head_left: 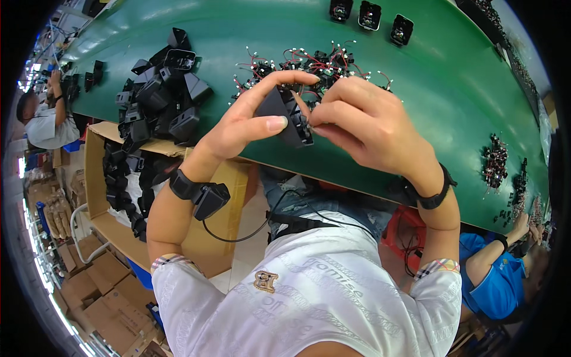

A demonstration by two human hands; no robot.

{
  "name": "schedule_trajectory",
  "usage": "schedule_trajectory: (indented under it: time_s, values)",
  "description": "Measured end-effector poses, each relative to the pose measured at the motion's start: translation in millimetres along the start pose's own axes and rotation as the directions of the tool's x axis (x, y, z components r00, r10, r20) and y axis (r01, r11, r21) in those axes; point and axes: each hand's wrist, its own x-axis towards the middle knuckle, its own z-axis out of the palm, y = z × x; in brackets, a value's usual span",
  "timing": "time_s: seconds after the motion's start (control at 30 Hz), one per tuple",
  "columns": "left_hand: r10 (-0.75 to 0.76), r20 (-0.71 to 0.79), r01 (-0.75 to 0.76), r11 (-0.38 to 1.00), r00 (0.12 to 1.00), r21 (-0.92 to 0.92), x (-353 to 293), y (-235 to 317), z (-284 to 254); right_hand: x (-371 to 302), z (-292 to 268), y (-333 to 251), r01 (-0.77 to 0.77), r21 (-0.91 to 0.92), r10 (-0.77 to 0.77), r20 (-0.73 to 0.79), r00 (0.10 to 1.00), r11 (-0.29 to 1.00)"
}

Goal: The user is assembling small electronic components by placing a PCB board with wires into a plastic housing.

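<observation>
My left hand (238, 126) is closed round a black plastic housing (274, 107), its thumb on the near side and its fingers over the far side. The housing is tilted, with its open side toward my right hand (375, 122). That hand's thumb and fingertips pinch together at the opening; whatever is between them is too small and covered to make out. Just beyond both hands lies a heap of small black parts with red and black wires and white connectors (324, 62), partly hidden by my fingers.
A pile of black housings (156, 89) lies on the green table (238, 24) to the left. An open carton (95, 178) below holds more. Three housings (370, 16) stand at the far side. Small parts (495, 163) lie rightward. Other people (493, 279) work at both sides.
</observation>
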Motion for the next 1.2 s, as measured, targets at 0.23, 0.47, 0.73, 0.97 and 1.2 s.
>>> schedule_trajectory:
  time_s: [0.23, 0.47, 0.73, 0.97, 1.2]
  values:
    - [-0.07, 0.021, 0.066, 0.986, 0.997, 0.152, 0.6, 4.7, 8.8, -5.5, 6.0, -8.2, 0.053, -0.043, -0.05, 0.061, 0.997, 0.998]
    - [0.034, 0.071, -0.024, 0.99, 0.997, -0.138, -1.2, 0.8, 6.5, -3.3, 5.2, -12.6, -0.138, 0.266, 0.128, 0.055, 0.99, 0.954]
    - [0.059, 0.101, -0.027, 0.957, 0.993, -0.287, 1.2, 2.6, 13.9, -1.1, 6.2, -16.8, -0.276, 0.611, 0.283, 0.088, 0.955, 0.742]
    - [0.033, 0.074, -0.021, 0.988, 0.997, -0.156, -3.4, 3.1, 6.2, -3.8, 4.6, -27.1, -0.278, 0.507, 0.316, 0.012, 0.949, 0.816]
    - [0.005, 0.085, 0.012, 0.979, 0.996, -0.204, 1.1, 4.1, 11.8, -6.2, 13.8, -29.0, -0.29, 0.344, 0.315, -0.017, 0.949, 0.893]
